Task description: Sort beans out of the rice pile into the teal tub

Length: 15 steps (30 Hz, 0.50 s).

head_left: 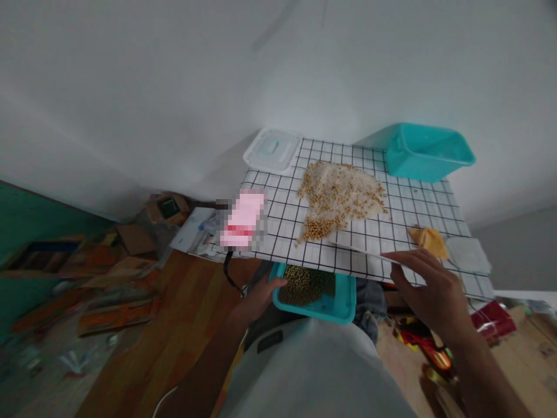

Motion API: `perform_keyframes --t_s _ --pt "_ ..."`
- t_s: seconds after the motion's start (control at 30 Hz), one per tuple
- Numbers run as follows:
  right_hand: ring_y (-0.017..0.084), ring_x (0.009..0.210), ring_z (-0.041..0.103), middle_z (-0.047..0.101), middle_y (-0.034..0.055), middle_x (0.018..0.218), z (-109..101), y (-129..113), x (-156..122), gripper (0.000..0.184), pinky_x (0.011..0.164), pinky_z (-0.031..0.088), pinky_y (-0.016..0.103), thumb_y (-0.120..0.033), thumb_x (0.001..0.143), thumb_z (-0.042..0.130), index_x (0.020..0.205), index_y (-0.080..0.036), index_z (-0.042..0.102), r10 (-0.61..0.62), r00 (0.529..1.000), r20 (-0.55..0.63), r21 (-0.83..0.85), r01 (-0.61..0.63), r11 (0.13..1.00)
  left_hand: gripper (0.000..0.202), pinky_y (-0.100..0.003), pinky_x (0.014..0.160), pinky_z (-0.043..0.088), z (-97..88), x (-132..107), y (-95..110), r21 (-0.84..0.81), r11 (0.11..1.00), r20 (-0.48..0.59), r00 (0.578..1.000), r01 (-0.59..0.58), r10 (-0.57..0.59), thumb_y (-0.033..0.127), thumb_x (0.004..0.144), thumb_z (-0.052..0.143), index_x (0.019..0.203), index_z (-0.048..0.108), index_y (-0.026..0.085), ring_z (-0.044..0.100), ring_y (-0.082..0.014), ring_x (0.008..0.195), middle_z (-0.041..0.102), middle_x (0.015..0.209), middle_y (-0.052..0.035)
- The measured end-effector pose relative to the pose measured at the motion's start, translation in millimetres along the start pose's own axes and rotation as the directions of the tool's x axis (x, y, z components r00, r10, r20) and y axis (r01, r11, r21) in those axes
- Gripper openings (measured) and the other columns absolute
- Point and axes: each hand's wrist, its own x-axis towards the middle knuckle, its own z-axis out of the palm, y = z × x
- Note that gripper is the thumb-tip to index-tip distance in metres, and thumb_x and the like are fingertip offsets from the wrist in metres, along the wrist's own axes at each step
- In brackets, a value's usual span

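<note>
no text, label, brand, number or sign can be read anywhere here. the pink patch [242, 219] at the near left edge of the desk [404, 203] is blurred into blocks, with only a red band across it and no letters to make out. the white lid [272, 151] at the far corner carries a pale teal mark too small to read. papers and boxes on the floor [143, 325] are too blurred to read.

The bean pile [339, 200] fills the table's [418, 203] middle, with open cloth between it and the teal bin [424, 152].
</note>
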Motion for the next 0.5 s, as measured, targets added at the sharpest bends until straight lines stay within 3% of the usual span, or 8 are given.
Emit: perform_keyframes --t_s 0.23,0.5 --pt "0.018 0.096 0.061 0.068 0.0038 0.104 3.4 -34.3 -14.8 0.033 0.08 0.052 0.033 -0.01 0.087 0.061 0.115 -0.027 0.066 -0.068 0.984 0.162 0.154 0.043 0.987 0.044 -0.047 0.104 0.046 -1.7 1.6 0.0 0.0 1.0 0.011 1.0 0.008 -0.008 0.029 0.085 0.064 0.127 0.064 0.018 0.064 -0.0328 0.12 0.074 0.123 -0.0111" --pt "0.019 0.091 0.063 0.07 0.0043 0.097 29.0 -53.9 30.9 0.031 0.08 0.053 0.036 -0.011 0.088 0.058 0.114 -0.025 0.068 -0.034 0.997 0.074 0.157 0.022 0.987 0.041 -0.045 0.101 0.048 -1.7 -2.1 4.4 0.018 1.0 0.009 1.0 -0.008 0.008 0.029 0.085 0.064 0.125 0.066 0.018 0.065 -0.0317 0.118 0.077 0.117 -0.0101"
